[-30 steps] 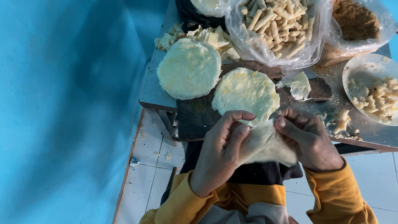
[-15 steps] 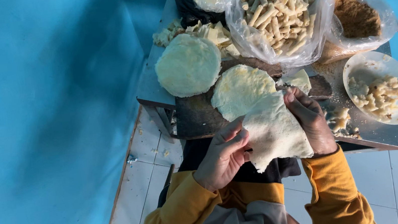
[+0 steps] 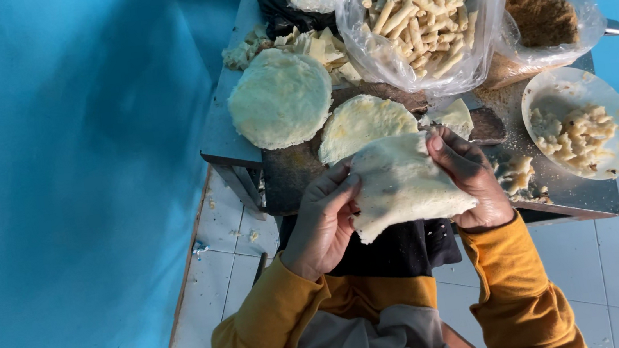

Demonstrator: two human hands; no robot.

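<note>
The left hand (image 3: 325, 223) gripped the near-left edge of a thin pale dough sheet (image 3: 403, 184), fingers curled over its rim, while the right hand (image 3: 470, 178) pinched the sheet's far-right edge between thumb and fingers. The sheet hung between both hands, lifted clear of the dark board (image 3: 294, 176), its long axis running from left hand to right and sagging toward the person's lap. Both hands were equally close, each already touching it. Just beyond lay a flat round of dough (image 3: 363, 122) on the board, and farther left a thicker stack of rounds (image 3: 280, 97). A clear bag of rolled sticks (image 3: 420, 15), a bag of brown crumbs (image 3: 541, 12) and a white bowl (image 3: 618, 120) of filling stood behind. A second earlier the sheet sat bunched low between the hands; half a second earlier it was spread wider and higher.
</note>
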